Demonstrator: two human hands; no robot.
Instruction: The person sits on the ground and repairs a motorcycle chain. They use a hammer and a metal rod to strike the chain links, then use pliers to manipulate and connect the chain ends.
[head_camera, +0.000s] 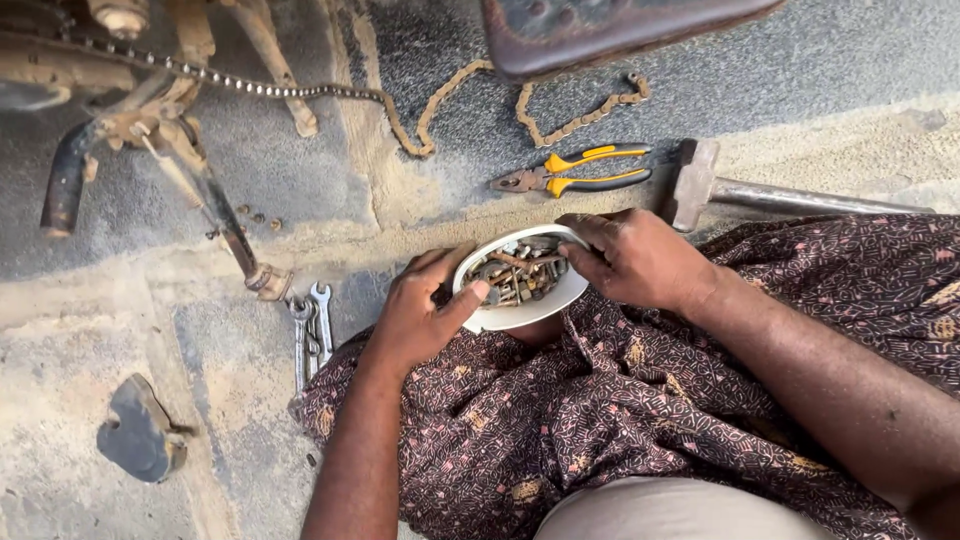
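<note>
Resting on the lap at centre, the white bowl (520, 312) of rusty bolts (515, 275) looks heavy, rigid and tippable, best held by its rim: left hand (425, 315) clasps the 9 o'clock edge, right hand (635, 260) pinches inside at 3 o'clock.

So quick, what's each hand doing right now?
Left hand: gripping the white bowl of bolts by its rim.
Right hand: fingers in the bowl; grip unclear.

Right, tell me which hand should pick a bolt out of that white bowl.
Probably the right hand: its fingers already reach over the white bowl among the rusty bolts, while the left hand grips the rim, steadying it.
</note>
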